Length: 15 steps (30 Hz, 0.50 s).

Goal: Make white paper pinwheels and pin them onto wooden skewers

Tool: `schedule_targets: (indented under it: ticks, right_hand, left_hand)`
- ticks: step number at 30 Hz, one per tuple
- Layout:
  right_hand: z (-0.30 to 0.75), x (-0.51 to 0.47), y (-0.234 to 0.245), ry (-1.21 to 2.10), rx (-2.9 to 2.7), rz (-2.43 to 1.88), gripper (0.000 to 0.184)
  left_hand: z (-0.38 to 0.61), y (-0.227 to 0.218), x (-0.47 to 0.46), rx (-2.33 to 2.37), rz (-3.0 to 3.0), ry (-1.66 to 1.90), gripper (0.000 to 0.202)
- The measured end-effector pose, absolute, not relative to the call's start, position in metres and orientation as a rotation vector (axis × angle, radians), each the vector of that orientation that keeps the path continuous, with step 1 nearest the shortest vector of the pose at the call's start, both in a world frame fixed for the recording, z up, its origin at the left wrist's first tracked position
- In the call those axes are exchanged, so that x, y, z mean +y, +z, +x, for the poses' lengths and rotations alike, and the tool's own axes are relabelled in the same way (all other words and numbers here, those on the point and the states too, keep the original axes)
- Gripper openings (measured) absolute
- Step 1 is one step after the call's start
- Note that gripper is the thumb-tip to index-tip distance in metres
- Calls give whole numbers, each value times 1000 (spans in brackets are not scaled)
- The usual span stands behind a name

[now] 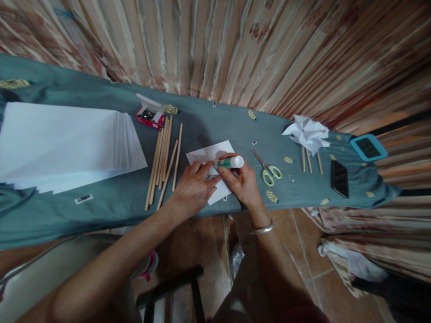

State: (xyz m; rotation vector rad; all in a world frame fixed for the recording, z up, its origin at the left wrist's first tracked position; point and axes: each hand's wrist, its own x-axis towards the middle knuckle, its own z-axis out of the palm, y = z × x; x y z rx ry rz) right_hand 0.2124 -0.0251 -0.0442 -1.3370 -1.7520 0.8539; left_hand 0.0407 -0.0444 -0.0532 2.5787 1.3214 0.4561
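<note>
A glue stick with a green label and white end lies in the grip of my right hand. Its other end points left, down at a folded white sheet of paper, and its tip is hidden by fingers. My left hand holds the sheet on the table from the left, fingers bent over the folds and thumb nearer me. The fingertips of both hands almost meet over the middle of the paper. Green-handled scissors lie just right of my right hand, slightly open.
Wooden sticks lie left of the paper, with a red box of small dark items behind. Stacked white sheets cover the left side. Paper pinwheels on sticks, a phone and a blue-framed device lie right.
</note>
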Motion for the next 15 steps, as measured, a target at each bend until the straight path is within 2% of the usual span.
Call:
schedule_targets:
  ticks: [15]
  right_hand:
    - [212, -25, -44, 814, -1731, -1370, 19]
  left_hand:
    - [40, -53, -44, 1286, 2587, 467, 33]
